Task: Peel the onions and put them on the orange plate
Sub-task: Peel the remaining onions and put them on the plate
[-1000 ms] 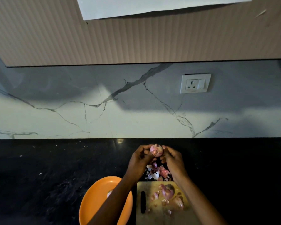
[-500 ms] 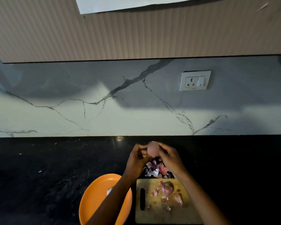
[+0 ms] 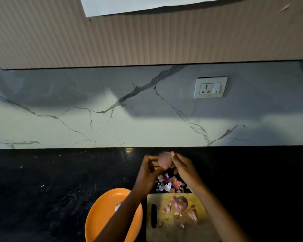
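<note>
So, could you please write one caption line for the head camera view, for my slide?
Both hands, left and right, hold an onion above peel scraps, between orange plate and cutting board.

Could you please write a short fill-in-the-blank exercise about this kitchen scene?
1. Both hands hold a pink peeled ____ above the black stone counter.
2. The round plate under the left forearm is ____ in colour.
3. The loose pile of onion skins lies just beyond the wooden cutting ____.

Missing words: onion; orange; board

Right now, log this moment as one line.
step: peeling | left hand: holds onion | right hand: holds onion | orange plate: one pale piece | peels: beyond cutting board
</note>
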A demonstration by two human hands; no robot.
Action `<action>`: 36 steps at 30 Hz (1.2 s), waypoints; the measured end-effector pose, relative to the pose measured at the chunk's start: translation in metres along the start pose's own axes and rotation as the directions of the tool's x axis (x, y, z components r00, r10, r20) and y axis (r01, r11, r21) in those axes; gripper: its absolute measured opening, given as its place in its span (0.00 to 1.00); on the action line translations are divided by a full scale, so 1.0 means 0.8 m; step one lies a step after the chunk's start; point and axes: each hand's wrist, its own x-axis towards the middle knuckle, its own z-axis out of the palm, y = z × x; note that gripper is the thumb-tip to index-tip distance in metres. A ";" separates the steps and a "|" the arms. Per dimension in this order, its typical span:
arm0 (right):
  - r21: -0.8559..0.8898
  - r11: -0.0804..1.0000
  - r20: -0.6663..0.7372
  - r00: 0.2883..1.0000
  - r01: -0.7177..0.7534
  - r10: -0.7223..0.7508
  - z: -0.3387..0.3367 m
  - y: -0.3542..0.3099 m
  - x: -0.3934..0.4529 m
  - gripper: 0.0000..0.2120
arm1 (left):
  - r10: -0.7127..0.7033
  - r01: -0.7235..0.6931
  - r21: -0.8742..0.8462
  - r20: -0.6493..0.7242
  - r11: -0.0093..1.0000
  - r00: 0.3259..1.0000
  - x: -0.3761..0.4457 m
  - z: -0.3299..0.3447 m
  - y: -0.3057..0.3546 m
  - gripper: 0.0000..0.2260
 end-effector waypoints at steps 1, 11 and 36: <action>-0.012 1.000 0.025 1.000 0.011 -0.010 -0.003 0.001 -0.001 0.16 | -0.003 0.003 0.005 0.000 1.000 1.000 0.000 -0.001 0.000 0.15; 0.093 0.993 0.071 0.994 0.079 -0.086 -0.013 -0.005 -0.015 0.11 | -0.142 0.139 -0.165 -0.005 0.976 0.990 0.000 -0.005 0.004 0.12; -0.041 0.982 0.101 0.979 0.183 -0.179 -0.007 0.016 0.008 0.11 | -0.224 0.225 -0.201 0.026 0.953 0.974 0.009 -0.003 0.005 0.10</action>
